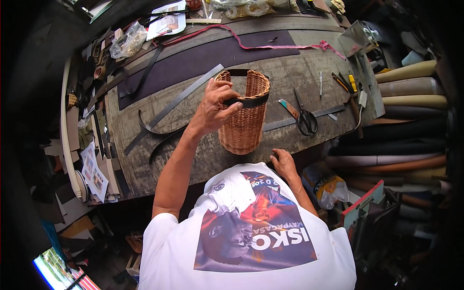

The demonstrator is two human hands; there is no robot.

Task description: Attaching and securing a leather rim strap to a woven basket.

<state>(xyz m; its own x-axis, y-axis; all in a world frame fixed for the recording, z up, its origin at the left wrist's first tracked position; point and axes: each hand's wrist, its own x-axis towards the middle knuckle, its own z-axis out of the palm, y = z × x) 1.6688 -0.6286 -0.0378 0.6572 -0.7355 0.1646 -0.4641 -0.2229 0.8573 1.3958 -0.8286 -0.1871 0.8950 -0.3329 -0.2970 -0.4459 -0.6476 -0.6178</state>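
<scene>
My left hand (217,105) grips the rim of a tall brown wicker basket (241,128), with the thumb on the outside and the fingers over the edge. A black strap (253,101) runs round the basket near its top, and its far side shows across the opening. The basket is upright over the near side of the worktable. My right hand (285,166) rests at the table's front edge, holding nothing, its fingers loosely bent and apart. To the right of the basket lie black-handled scissors (307,122) and a cutter with a teal end (288,108).
The worn worktable (193,166) carries a metal ruler (174,107), dark strips (169,137), a dark purple sheet (193,60) and a pink tape measure (237,38). A hammer (359,113) lies near its right end. Rolls of material (411,87) are stacked at the right.
</scene>
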